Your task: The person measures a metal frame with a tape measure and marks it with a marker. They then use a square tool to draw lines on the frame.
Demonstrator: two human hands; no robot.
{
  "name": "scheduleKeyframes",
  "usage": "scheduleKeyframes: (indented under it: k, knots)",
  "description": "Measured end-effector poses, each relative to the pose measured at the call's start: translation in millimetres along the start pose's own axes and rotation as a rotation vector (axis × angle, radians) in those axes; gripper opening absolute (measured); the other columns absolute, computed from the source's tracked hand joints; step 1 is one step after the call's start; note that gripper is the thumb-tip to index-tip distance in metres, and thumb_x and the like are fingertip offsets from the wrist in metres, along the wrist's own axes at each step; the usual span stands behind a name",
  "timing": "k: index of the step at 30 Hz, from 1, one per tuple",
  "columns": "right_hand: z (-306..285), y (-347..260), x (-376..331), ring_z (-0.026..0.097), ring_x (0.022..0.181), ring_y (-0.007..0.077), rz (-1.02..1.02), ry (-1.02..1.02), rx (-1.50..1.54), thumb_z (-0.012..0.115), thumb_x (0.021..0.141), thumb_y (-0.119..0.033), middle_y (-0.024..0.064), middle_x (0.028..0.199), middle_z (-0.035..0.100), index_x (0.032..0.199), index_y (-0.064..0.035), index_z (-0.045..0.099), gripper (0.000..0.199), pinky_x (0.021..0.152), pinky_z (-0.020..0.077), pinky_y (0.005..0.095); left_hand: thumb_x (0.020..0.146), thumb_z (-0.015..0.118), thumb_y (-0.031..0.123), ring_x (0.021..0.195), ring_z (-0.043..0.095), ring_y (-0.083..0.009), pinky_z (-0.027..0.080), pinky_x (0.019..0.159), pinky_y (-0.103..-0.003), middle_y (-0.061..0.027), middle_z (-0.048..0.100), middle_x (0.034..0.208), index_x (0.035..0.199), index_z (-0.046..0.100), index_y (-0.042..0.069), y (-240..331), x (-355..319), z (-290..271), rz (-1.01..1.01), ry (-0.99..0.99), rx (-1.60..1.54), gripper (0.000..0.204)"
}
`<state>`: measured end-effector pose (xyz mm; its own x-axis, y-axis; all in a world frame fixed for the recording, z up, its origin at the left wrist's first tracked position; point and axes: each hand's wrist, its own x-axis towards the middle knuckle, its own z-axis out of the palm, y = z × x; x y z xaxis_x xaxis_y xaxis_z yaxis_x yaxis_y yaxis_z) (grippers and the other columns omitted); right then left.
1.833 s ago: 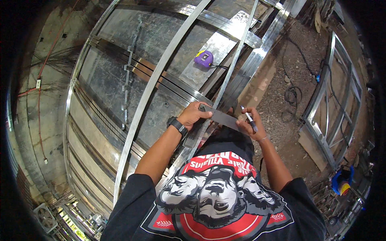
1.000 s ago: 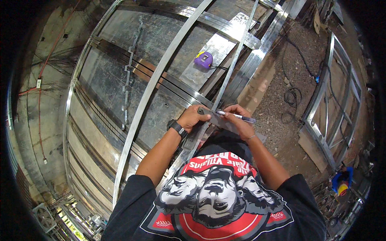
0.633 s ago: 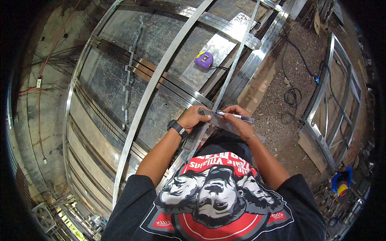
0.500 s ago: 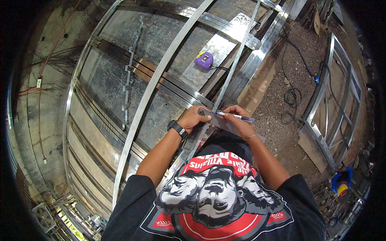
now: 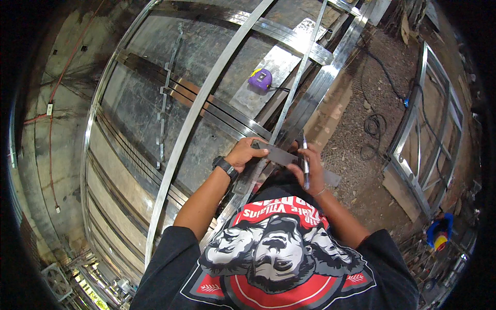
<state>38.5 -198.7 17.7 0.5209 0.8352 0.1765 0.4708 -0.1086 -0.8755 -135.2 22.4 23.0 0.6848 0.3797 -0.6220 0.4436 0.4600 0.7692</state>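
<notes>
My left hand (image 5: pixel 242 154), wearing a black watch, grips a flat grey metal square (image 5: pixel 282 155) at its corner, thumb on top. The square lies across the near end of a thin metal bar (image 5: pixel 293 95). Just right of it, my right hand (image 5: pixel 314 168) holds a white marker pen (image 5: pixel 306 164) with a dark end, its tip pointing up and away from the bar. The right thumb is near the square's blade. Beyond the hands, a purple and yellow tape measure (image 5: pixel 260 79) sits on a pale metal plate (image 5: pixel 276 64).
A long curved-looking metal strip (image 5: pixel 199 106) runs over the metal frame and dark sheet on the left. On the gravel to the right are a coiled black cable (image 5: pixel 375 126) and another metal frame (image 5: pixel 419 98). A person in blue (image 5: pixel 438 230) is at the far right.
My right hand has drawn back from the bar's end and turned the marker pen from lying sideways to nearly upright in view. The left hand still holds the square.
</notes>
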Motion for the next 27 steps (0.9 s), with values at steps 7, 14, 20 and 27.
scheduleKeyframes:
  k: [7, 14, 20, 27]
  knots:
    - [0.8, 20.8, -7.2, 0.062, 0.119, 0.0416, -0.08, -0.105, -0.086, 0.088, 0.082, -0.013, 0.0233, 0.136, 0.054, 0.132, -0.0066, 0.056, 0.06, 0.099, 0.0526, 0.041, 0.087, 0.081, 0.004, 0.099, 0.072, -0.0175, 0.059, 0.089, -0.032, -0.0101, 0.075, 0.109, 0.137, 0.064, 0.0, 17.2, -3.6, -1.4, -0.135, -0.131, -0.169, 0.053]
    - [-10.6, 15.6, 9.1, 0.058, 0.125, 0.0455, -0.035, -0.163, 0.031, 0.086, 0.083, -0.013, 0.0263, 0.136, 0.053, 0.129, -0.0057, 0.056, 0.055, 0.1, 0.0529, 0.0452, 0.09, 0.081, 0.009, 0.089, 0.072, -0.018, 0.056, 0.086, -0.033, -0.0082, 0.075, 0.101, 0.121, 0.07, 0.003, 5.4, 9.0, -2.5, -0.051, -0.12, -0.105, 0.033]
    - [-12.4, 16.0, 12.8, 0.06, 0.123, 0.0448, -0.048, -0.166, 0.023, 0.086, 0.082, -0.014, 0.0247, 0.133, 0.056, 0.128, -0.0054, 0.057, 0.054, 0.097, 0.0544, 0.0451, 0.089, 0.082, 0.008, 0.087, 0.072, -0.0177, 0.057, 0.085, -0.033, -0.0083, 0.075, 0.099, 0.115, 0.07, 0.002, 11.2, 1.9, 6.1, -0.043, -0.075, -0.149, 0.029]
    - [-12.6, 12.9, 16.4, 0.059, 0.124, 0.0446, -0.036, -0.197, 0.06, 0.085, 0.083, -0.015, 0.0242, 0.134, 0.056, 0.129, -0.0058, 0.057, 0.054, 0.098, 0.0535, 0.0452, 0.089, 0.081, 0.004, 0.084, 0.074, -0.0187, 0.06, 0.081, -0.033, -0.0102, 0.076, 0.1, 0.114, 0.069, 0.0, 10.0, 4.5, 4.4, -0.067, -0.021, -0.113, 0.028]
